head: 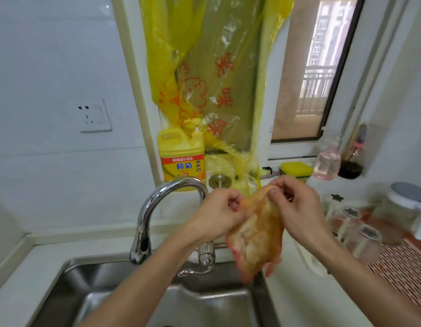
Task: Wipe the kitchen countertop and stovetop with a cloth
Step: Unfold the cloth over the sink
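Observation:
An orange-yellow cloth [257, 237] with a reddish edge hangs above the right rim of the steel sink [70, 274]. My left hand [219, 214] pinches its upper left edge and my right hand [296, 206] pinches its upper right corner, so the cloth is spread between them. The white countertop [306, 300] runs around the sink. No stovetop is in view.
A chrome tap [157, 208] arches over the sink behind my left hand. A yellow detergent bottle [182, 159], a hanging yellow plastic bag [204, 74], a yellow sponge [296, 169] and a pink bottle [327, 161] stand at the back. Upturned glasses [360, 237] sit on a red rack [407, 267] at right.

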Motion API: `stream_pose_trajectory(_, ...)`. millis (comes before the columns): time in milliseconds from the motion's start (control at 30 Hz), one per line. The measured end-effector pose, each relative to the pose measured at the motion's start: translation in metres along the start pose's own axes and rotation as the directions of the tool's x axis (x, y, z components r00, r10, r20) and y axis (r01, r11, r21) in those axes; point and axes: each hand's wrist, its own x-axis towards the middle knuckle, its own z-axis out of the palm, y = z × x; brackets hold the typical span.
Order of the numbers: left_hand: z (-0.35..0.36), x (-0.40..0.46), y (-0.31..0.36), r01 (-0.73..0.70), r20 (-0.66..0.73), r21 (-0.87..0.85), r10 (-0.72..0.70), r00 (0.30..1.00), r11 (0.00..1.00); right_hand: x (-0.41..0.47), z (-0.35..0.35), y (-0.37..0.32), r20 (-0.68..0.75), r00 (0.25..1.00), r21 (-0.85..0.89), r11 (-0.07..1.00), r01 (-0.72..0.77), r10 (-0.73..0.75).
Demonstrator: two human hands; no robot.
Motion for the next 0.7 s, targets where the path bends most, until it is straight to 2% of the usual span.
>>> stream_pose_trajectory(100,-0.043,0.024,0.022,-0.056,-0.059,0.167,0.067,0.996,0.984,0.041,0.001,-0.029,-0.047,0.996,-0.089,0.994,0.067,-0.071)
stream_pose_trajectory(167,-0.077,0.047,0.042,-0.079,-0.194,0.299,0.142,0.971,0.951,0.073,0.006,-0.046,-0.126,0.988,-0.145,0.987,0.075,-0.094)
stream_pose_trajectory(233,-0.109,0.074,0.060,-0.055,-0.328,0.347,0.176,0.928,0.936,0.115,0.017,-0.061,-0.184,0.980,-0.108,0.992,0.058,-0.078)
stream_pose_trajectory(333,-0.143,0.111,0.076,-0.007,-0.485,0.267,0.140,0.863,0.964,0.186,0.047,-0.083,-0.220,0.975,-0.013,1.000,0.012,-0.015)
stream_pose_trajectory(433,-0.173,0.146,0.068,0.054,-0.585,0.082,0.004,0.811,0.995,0.240,0.084,-0.096,-0.225,0.974,0.031,0.999,-0.019,0.025)
stream_pose_trajectory(500,-0.189,0.164,0.052,0.089,-0.645,0.024,-0.053,0.763,0.996,0.265,0.108,-0.095,-0.167,0.985,0.050,0.998,-0.035,0.043)
stream_pose_trajectory(567,-0.192,0.173,0.034,0.143,-0.678,0.057,-0.066,0.732,0.988,0.281,0.128,-0.086,-0.089,0.996,-0.001,1.000,-0.022,0.022)
stream_pose_trajectory(633,-0.184,0.176,0.016,0.164,-0.670,0.140,-0.029,0.742,0.976,0.287,0.146,-0.068,0.024,1.000,-0.049,0.999,-0.015,0.016)
stream_pose_trajectory(700,-0.173,0.176,-0.001,0.155,-0.615,0.200,0.001,0.789,0.967,0.286,0.162,-0.049,0.187,0.982,-0.039,0.999,-0.033,0.040)
